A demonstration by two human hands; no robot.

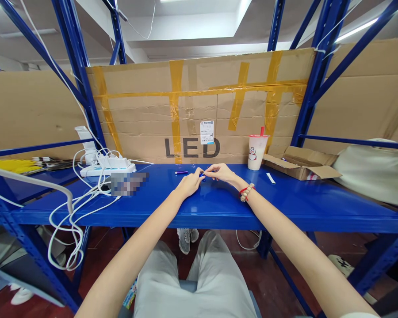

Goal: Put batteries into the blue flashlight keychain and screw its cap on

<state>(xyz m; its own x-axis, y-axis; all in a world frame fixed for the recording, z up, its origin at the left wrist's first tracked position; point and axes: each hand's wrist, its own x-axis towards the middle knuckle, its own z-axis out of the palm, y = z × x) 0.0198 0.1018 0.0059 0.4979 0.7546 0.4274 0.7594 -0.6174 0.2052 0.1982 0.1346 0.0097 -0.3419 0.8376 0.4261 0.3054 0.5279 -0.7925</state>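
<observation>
Two-handed work on a small part, seen from the worker's head; clock directions are read from the point where the hands meet, with twelve toward the cardboard panel (146, 119). The small blue item (202, 175) lies at the centre of the dial, just above the blue table (219, 205) and largely covered by the fingertips. The left hand (190, 183), entering from seven o'clock, has its fingers curled and closed on the item. The right hand (223, 172), entering from four o'clock, pinches it between thumb and bent forefinger; the exact contact is too small to resolve.

At nine o'clock, near the left hand but apart from it, a slender dark-blue rod (181, 172) lies on the table, touched by neither hand. At three o'clock is a white strip (271, 178), with an open carton (323, 172) farther out; a lidded cup (258, 152) stands upright between two and three. A white power strip (108, 168) lies well apart at nine.

Progress, as judged: handling of the item appears under way and incomplete, since both hands engage it. The rod may be a finished piece or one awaiting attention; the view does not settle which.
</observation>
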